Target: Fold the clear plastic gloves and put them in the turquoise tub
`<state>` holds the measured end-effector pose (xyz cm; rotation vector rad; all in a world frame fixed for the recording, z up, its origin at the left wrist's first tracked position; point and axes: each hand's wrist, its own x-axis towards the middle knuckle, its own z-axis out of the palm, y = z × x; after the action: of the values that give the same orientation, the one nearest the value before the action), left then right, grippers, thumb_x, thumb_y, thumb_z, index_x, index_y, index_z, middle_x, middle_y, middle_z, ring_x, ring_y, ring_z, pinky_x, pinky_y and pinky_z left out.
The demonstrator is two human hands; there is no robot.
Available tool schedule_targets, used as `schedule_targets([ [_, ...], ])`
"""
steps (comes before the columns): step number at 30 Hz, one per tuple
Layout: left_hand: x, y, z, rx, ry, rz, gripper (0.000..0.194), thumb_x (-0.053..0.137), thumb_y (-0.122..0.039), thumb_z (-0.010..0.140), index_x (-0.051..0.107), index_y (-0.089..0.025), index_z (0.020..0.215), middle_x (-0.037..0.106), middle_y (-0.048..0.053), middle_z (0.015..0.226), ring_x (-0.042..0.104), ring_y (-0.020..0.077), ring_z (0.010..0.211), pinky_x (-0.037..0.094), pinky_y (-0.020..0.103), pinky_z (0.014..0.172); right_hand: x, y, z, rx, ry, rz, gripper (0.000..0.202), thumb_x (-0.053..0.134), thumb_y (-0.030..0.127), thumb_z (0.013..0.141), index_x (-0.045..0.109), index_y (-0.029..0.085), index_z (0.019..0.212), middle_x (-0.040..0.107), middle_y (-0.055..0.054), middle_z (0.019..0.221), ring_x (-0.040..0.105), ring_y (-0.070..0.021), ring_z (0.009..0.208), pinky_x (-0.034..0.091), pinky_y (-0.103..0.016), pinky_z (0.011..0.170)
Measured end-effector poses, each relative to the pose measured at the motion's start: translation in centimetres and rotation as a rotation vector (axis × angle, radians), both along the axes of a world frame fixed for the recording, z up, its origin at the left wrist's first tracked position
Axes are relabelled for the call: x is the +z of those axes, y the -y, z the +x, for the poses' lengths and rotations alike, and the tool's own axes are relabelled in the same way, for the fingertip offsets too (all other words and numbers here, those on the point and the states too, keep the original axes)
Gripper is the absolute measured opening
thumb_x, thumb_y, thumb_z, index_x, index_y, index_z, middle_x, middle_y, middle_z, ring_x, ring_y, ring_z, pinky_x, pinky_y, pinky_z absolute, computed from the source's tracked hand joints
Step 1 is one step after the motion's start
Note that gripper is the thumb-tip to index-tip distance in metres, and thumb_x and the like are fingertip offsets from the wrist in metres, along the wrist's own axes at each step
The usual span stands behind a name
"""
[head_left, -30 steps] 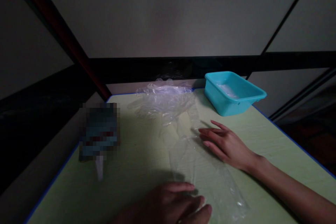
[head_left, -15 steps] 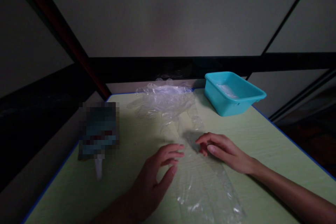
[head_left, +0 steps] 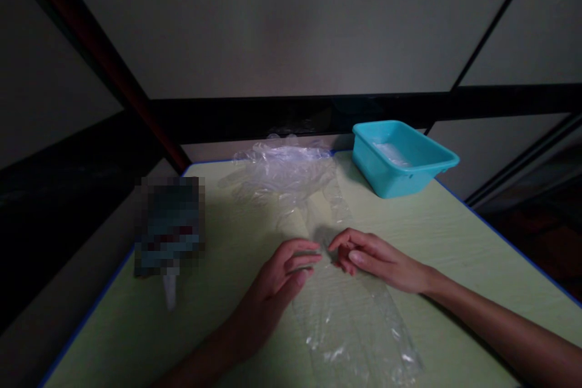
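Note:
A clear disposable plastic glove lies spread flat on the light green table, its wide end toward me. My left hand hovers over its left side, fingers stretched out and apart, holding nothing. Across from it my right hand is over the right side, fingers loosely bent and thumb apart, with nothing visible in it. The fingertips of both hands nearly meet. Whether they touch the plastic I cannot tell. Beyond them, a crumpled heap of clear plastic gloves overlaps the far part of the flat one.
A turquoise plastic basin stands at the back right with something whitish inside. On the left lies a blurred-out dark item with a pale handle-like end. The table has a blue edge and meets a grey panelled wall behind.
My hands have come closer together: the left moved slightly right and up, the right slightly left. The view has shifted a little. The gloves and basin stay in place.

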<state>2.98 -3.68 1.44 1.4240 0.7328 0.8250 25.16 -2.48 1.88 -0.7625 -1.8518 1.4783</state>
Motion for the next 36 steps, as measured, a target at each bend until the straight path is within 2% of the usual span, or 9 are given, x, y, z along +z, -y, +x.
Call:
schedule_targets([
  [6,-0.5,-0.3,0.1,-0.008,-0.004,-0.038,0.034,0.046,-0.040,0.087,0.047,-0.019,0.113,0.051,0.011,0.122,0.047,0.0252,0.114,0.040,0.041,0.094,-0.4,-0.1,-0.1,0.005,0.115,0.078,0.028,0.041,0.037,0.090,0.052,0.013,0.097,0.049,-0.001,0.075,0.045,-0.0105,0.065,0.038,-0.023,0.058],
  [10,-0.1,-0.6,-0.2,0.034,0.120,-0.028,0.030,0.048,-0.039,0.086,0.051,-0.020,0.109,0.054,0.009,0.118,0.052,0.0251,0.110,0.041,0.041,0.093,0.3,0.3,0.1,0.010,0.212,0.299,0.020,0.046,0.030,0.088,0.056,0.013,0.085,0.051,-0.002,0.070,0.046,-0.0111,0.063,0.037,-0.023,0.056],
  [15,-0.2,-0.8,-0.4,0.052,0.178,-0.052,0.026,0.046,-0.038,0.088,0.054,-0.021,0.106,0.056,0.009,0.116,0.054,0.0254,0.107,0.042,0.040,0.090,1.7,1.9,0.0,0.280,0.368,0.603,0.019,0.050,0.031,0.083,0.059,0.015,0.078,0.053,-0.004,0.069,0.049,-0.0150,0.068,0.038,-0.026,0.059],
  [20,-1.3,-1.0,-0.2,0.001,0.128,-0.126,0.030,0.044,-0.041,0.088,0.053,-0.019,0.106,0.052,0.010,0.117,0.051,0.0261,0.108,0.043,0.040,0.088,1.8,3.4,-0.7,0.506,0.540,0.797,0.008,0.058,0.027,0.070,0.057,0.019,0.072,0.053,0.001,0.065,0.048,-0.0145,0.066,0.036,-0.026,0.060],
  [24,-1.3,-0.8,-0.1,-0.019,0.075,-0.136,0.030,0.045,-0.042,0.088,0.052,-0.020,0.107,0.052,0.008,0.116,0.048,0.0249,0.111,0.038,0.039,0.094,1.5,3.8,-1.0,0.583,0.641,0.861,0.015,0.065,0.024,0.059,0.053,0.019,0.065,0.052,0.004,0.064,0.046,-0.0130,0.065,0.033,-0.026,0.057],
  [30,-0.9,-0.6,-0.2,-0.038,0.039,-0.118,0.030,0.045,-0.042,0.088,0.051,-0.021,0.108,0.052,0.008,0.115,0.047,0.0242,0.112,0.038,0.039,0.095,1.7,3.9,-1.3,0.602,0.655,0.895,0.018,0.061,0.024,0.067,0.045,0.019,0.059,0.053,0.004,0.065,0.046,-0.0118,0.064,0.032,-0.026,0.058],
  [36,-0.9,-0.7,-0.2,-0.055,0.035,-0.102,0.030,0.045,-0.040,0.088,0.052,-0.020,0.108,0.053,0.008,0.114,0.049,0.0236,0.110,0.038,0.037,0.094,2.1,4.1,-1.4,0.596,0.665,0.891,0.017,0.059,0.025,0.066,0.044,0.019,0.060,0.053,0.004,0.065,0.044,-0.0121,0.063,0.034,-0.027,0.060],
])
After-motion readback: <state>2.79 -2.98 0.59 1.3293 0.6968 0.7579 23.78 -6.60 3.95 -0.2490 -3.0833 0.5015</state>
